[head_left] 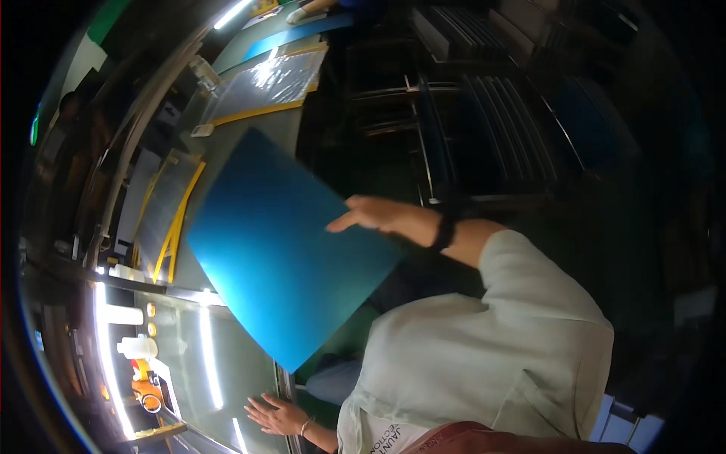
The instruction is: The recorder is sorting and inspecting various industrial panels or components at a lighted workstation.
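Note:
A large blue rectangular sheet (265, 242) hangs tilted in front of me, over the table edge. My right hand (367, 214) is closed on its right edge, thumb lying across the face; the fingers behind are hidden. Below the sheet's lowest corner, my left hand (276, 415) is open with fingers spread, over the near edge of a shiny grey table (242, 344). Whether it touches the surface I cannot tell. Nothing is in it.
Yellow-edged clear panels (265, 79) and yellow-edged frames (170, 216) lie along the bench. White bottles (138, 348) and an orange tape dispenser (147, 393) stand at left. A co-worker's gloved hand (296, 15) is by another blue sheet (299, 36). Racks of panels (499, 129) fill the right.

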Available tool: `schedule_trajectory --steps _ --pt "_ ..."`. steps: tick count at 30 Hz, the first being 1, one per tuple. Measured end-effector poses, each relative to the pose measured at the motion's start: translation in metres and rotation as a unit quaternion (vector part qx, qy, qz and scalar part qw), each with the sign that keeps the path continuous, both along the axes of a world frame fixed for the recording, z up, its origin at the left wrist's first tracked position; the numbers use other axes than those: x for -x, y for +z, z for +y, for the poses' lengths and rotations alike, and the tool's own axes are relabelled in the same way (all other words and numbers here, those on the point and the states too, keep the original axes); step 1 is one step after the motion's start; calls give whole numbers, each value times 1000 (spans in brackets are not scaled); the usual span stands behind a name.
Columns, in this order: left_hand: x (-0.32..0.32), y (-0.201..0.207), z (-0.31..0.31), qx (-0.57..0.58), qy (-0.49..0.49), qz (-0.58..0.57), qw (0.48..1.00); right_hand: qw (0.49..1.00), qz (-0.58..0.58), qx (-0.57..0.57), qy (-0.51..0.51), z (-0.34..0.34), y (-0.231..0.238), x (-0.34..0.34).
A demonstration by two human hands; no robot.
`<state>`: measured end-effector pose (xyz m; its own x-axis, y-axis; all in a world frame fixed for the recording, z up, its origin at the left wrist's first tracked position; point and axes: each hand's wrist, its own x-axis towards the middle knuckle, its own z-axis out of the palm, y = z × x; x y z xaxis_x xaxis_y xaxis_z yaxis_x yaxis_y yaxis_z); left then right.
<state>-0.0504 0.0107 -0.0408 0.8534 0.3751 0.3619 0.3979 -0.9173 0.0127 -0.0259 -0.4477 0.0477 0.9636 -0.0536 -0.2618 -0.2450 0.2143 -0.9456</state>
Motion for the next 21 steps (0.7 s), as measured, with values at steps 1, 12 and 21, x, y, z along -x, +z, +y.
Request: schedule_trajectory --steps 1,12,21 --pt "-1 -1 -1 2 -12 5 1000 998 -27 -4 -54 -19 7 27" --pt "-4 -4 5 -37 6 25 999 777 -131 442 -429 -145 171 248" --pt "-3 -6 5 -40 -1 26 999 721 17 511 -467 -226 62 202"
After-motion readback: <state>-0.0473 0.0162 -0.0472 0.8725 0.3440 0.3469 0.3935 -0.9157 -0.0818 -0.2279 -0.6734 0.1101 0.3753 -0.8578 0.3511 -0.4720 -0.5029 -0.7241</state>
